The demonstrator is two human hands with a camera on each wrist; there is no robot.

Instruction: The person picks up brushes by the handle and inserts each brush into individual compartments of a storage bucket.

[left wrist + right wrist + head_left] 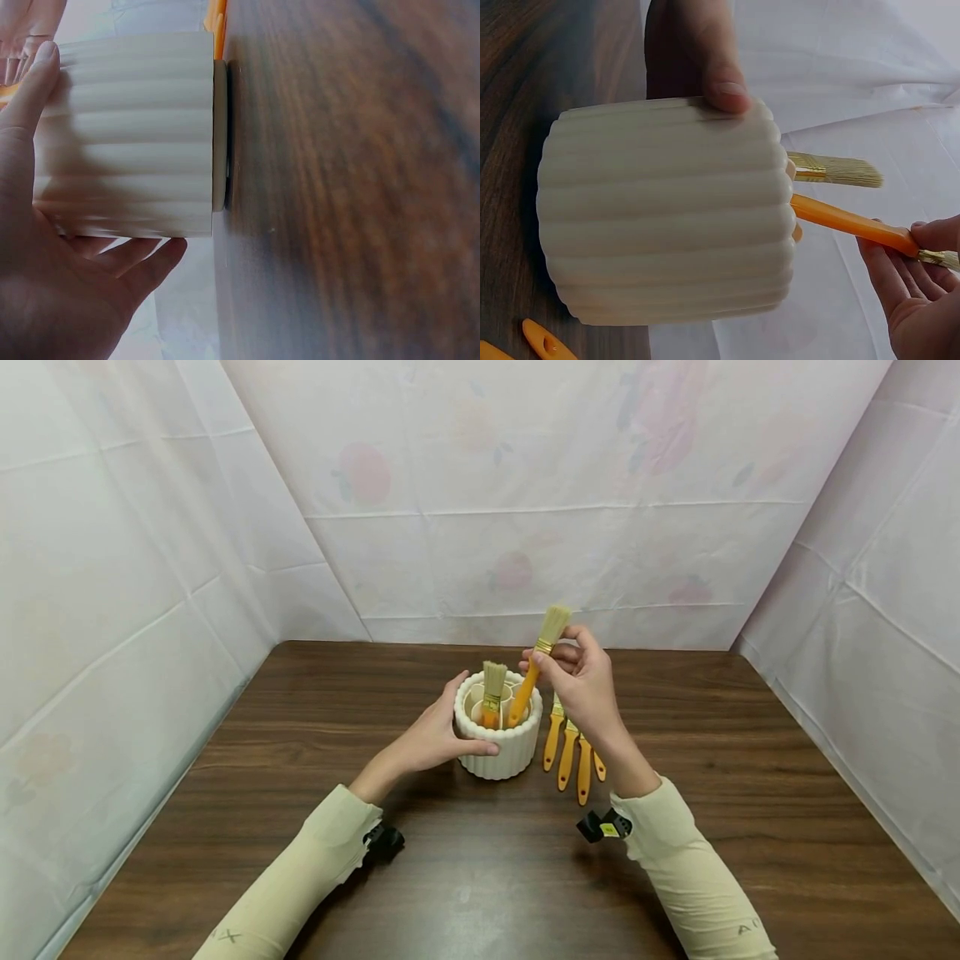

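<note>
- The right hand [581, 681] pinches a yellow-handled brush [534, 672] near its metal band. The handle end is already inside the white ribbed cup [498, 747], and the bristles point up and far.
- The left hand [435, 739] wraps around the near left side of the cup and holds it steady on the brown table [750, 777].
- One more brush in the cup [492, 693] stands in there, bristles up.
- I think the step is putting this brush in the cup. Next, the fingers need to let go so it can rest against the rim.
- Four more brushes [572, 752] lie flat just right of the cup.
- The sleeves have tiny letters, too small to read. No brand shows.
</note>
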